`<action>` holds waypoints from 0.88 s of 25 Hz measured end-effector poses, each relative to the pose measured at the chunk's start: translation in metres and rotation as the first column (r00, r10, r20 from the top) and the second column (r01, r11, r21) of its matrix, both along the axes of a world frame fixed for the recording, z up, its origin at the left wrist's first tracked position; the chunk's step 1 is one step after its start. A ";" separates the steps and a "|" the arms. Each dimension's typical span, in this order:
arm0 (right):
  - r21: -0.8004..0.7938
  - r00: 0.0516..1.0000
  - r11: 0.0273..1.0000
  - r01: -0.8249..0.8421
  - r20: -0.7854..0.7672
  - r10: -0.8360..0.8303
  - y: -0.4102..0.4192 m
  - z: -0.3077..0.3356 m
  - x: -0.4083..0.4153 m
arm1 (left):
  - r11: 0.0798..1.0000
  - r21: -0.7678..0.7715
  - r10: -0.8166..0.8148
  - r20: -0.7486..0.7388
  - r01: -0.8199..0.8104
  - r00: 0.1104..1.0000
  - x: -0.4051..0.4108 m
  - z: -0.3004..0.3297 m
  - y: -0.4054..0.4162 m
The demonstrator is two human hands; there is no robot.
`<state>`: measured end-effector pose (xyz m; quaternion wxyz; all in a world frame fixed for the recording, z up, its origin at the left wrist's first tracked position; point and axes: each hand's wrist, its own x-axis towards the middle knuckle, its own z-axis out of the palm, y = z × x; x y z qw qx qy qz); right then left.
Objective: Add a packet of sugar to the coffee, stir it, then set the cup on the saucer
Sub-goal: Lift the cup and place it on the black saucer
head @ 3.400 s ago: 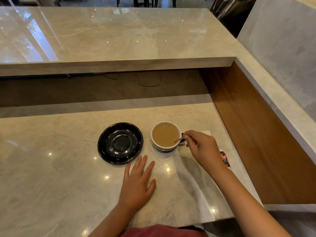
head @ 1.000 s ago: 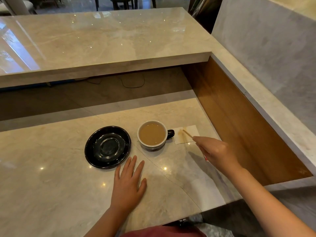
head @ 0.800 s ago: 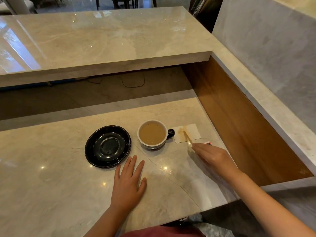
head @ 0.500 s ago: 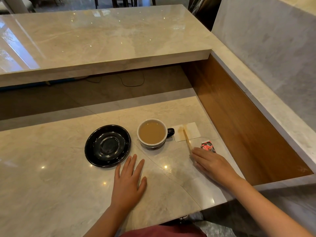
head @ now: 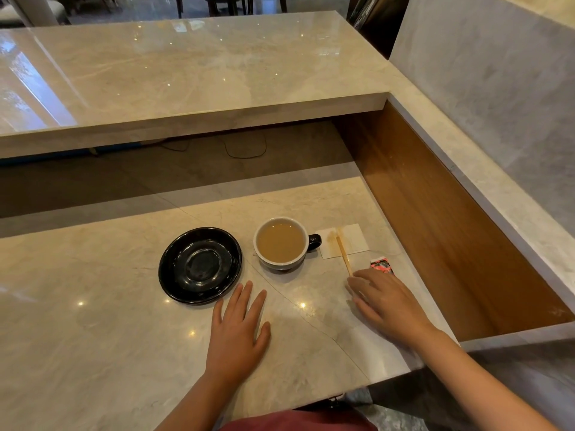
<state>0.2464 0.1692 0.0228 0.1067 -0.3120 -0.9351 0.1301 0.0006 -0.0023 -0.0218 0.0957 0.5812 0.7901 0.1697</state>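
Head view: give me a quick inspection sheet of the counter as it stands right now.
Surface: marble counter, glossy, no spill seen off the napkin.
Job's things: cup of milky coffee stands on the counter, handle to the right, not on the saucer, which sits empty to its left. Stir stick lies with its far end on the stained napkin.
Clutter: red sugar packet beside the right hand; whether it is torn open cannot be told.
Grippers: left hand flat on the counter, empty. Right hand low, fingers spread, at the stick's near end, holding nothing.
Cables: dark cable under the raised ledge.
Surroundings: raised marble ledge behind, wood panel to the right.
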 end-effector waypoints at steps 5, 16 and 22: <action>0.031 0.998 0.999 0.043 -0.044 -0.042 0.000 0.036 -0.068 | 1.000 0.005 0.002 -0.005 -0.002 1.000 -0.001 -0.003 0.000; -0.124 0.888 0.990 -0.061 0.446 0.111 0.032 0.059 -0.178 | 1.000 -0.016 0.006 -0.021 -0.006 1.000 -0.002 -0.004 -0.001; -0.136 0.864 0.987 -0.084 0.484 0.140 0.042 0.056 -0.190 | 1.000 -0.017 0.000 -0.015 -0.001 1.000 -0.003 -0.004 -0.001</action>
